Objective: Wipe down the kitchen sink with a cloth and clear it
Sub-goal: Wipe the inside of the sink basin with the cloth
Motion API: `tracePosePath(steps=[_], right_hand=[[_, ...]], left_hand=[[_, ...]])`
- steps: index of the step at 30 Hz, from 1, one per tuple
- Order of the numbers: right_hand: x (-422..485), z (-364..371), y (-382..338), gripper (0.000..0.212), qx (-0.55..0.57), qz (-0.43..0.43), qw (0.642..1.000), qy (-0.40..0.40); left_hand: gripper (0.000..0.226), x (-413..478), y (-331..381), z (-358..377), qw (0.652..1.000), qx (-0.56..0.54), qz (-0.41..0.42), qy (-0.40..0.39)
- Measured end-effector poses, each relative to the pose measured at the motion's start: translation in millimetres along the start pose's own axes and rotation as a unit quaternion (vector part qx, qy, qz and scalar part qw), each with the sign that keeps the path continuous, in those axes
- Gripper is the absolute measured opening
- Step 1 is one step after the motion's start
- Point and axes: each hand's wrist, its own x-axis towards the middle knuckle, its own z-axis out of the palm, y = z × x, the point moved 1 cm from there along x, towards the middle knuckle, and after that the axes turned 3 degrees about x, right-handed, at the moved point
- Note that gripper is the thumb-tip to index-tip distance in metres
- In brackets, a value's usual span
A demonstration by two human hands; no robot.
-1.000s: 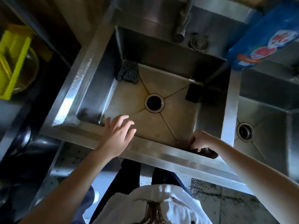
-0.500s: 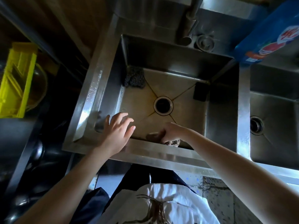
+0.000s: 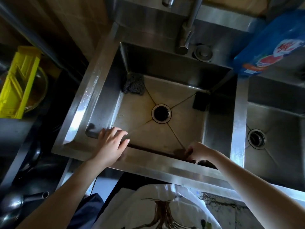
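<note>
The right hand (image 3: 198, 150) was curled tight, fingers bunched down round a dark wad that I took for the cloth (image 3: 200, 161). Most of it was hidden under the hand and behind the front rim, pressed into the near right corner of the basin floor. The left hand (image 3: 112, 144) lay with its fingers loosely spread and held nothing, resting on the front rim of the sink (image 3: 148, 161) near the left corner, fingertips over the edge.

Wiping looked to be under way rather than finished. The floor showed a brownish cast, with darker lines along the creases running to the drain (image 3: 161, 113). Whether the walls had been done could not be told in that dim light. Clearing was not yet done: a steel scourer (image 3: 134, 83) sat in the far left corner and a dark block (image 3: 200, 101) — perhaps a sponge — near the far right one.
</note>
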Motion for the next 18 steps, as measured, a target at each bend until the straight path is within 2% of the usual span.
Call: tracePosePath(steps=[3,7,15,18], right_hand=[[-3.7,-2.7,18.8,0.014,0.03,0.021,0.999,0.015],[-2.0,0.8,7.7,0.018,0.029,0.034,0.998,0.035],[4.7,12.5,-78.2,0.019,0.069,0.007,0.997,0.033],[13.3,18.1,-125.8,0.021,0.087,-0.019,0.996,0.014]], left_hand=[[0.053,-3.9,6.6,1.0,1.0,-0.002,-0.007,-0.012],[0.056,-7.5,1.0,3.6,0.999,0.007,0.01,-0.034],[0.059,-10.7,-23.4,-5.2,0.995,-0.008,0.063,-0.073],[0.055,-13.4,-35.4,-11.4,0.995,-0.004,0.076,-0.061]])
